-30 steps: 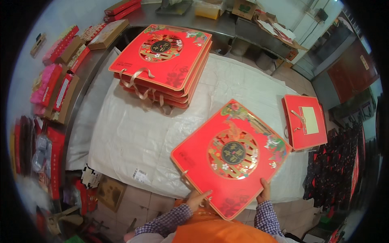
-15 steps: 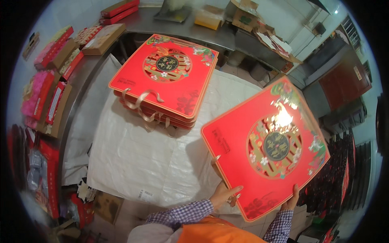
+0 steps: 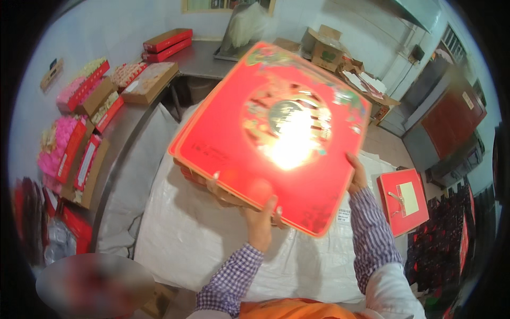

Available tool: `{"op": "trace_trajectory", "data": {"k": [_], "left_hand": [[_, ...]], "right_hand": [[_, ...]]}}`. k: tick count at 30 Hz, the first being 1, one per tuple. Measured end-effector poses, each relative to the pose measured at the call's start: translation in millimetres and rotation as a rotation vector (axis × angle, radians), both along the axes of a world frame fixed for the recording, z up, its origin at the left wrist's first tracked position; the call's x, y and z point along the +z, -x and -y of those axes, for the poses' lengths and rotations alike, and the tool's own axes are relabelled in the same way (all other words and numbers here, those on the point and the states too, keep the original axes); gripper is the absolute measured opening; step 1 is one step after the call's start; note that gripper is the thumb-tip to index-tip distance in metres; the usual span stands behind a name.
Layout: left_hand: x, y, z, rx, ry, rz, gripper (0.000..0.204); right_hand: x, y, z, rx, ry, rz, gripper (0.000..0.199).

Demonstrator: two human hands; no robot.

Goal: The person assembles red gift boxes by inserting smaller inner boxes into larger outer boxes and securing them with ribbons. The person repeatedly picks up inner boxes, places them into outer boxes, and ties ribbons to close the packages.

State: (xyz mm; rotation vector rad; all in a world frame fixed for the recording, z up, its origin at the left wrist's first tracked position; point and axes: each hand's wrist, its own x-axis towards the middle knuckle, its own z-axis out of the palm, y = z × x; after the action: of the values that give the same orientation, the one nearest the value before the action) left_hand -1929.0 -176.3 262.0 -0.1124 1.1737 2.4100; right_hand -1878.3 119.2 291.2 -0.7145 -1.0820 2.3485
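A flat red gift box [image 3: 223,133] with a gold rim, a round cut-out pattern and flowers on its lid is held in both hands, slightly tilted. My left hand [image 3: 259,227] grips its near edge beside the ribbon, thumb on top. On its right edge my right hand [image 3: 357,173] is closed, with the fingers partly hidden under the box. Behind and below lies a stack of similar red boxes [image 3: 192,176], mostly covered by the held one. Whether the held box touches the stack I cannot tell. Glare hides part of the lid.
White sheeting [image 3: 175,234] covers the table. Another red box [image 3: 387,212] with a pale yellow panel and ribbon lies at the right. Along the left, a metal counter [image 3: 135,130] carries open cartons of pink and cream goods. Dark stacked goods [image 3: 441,239] stand at the right.
Both hands have carried the red gift box from the right leftward over the stack, which it now mostly hides. The red box with the yellow panel has come into view at the right.
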Motion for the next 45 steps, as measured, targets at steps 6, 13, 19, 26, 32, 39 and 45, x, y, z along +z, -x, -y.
{"op": "trace_trajectory", "data": {"k": [6,13,19,26,32,39,45], "left_hand": [[-53.9,85.4,22.9,0.147,0.014,-0.025,0.042],[-61.5,107.5,20.5,0.129,0.084,-0.013,0.046],[-54.7,107.4,22.5,0.030,0.217,-0.039,0.033],[-51.2,111.2,26.5,0.010,0.276,-0.059,0.021],[-60.9,118.9,24.4,0.102,0.402,-0.072,0.025],[-83.0,85.7,24.2,-0.053,0.293,-0.110,0.043],[-149.3,-67.5,37.5,-0.050,0.869,-0.113,0.066]], "right_hand": [[-45.5,145.6,23.2,0.262,-0.083,-0.011,0.050],[-86.0,176.8,18.2,0.337,-0.073,0.145,0.052],[-77.8,181.3,5.0,0.298,-0.436,0.491,0.059],[-84.5,171.3,24.0,0.292,-0.422,0.363,0.066],[-116.0,164.6,22.0,0.199,-0.629,0.374,0.063],[-114.1,27.6,43.9,0.038,-0.868,0.284,0.059],[-225.2,-242.0,-29.5,-0.193,-0.746,0.856,0.053]]}}
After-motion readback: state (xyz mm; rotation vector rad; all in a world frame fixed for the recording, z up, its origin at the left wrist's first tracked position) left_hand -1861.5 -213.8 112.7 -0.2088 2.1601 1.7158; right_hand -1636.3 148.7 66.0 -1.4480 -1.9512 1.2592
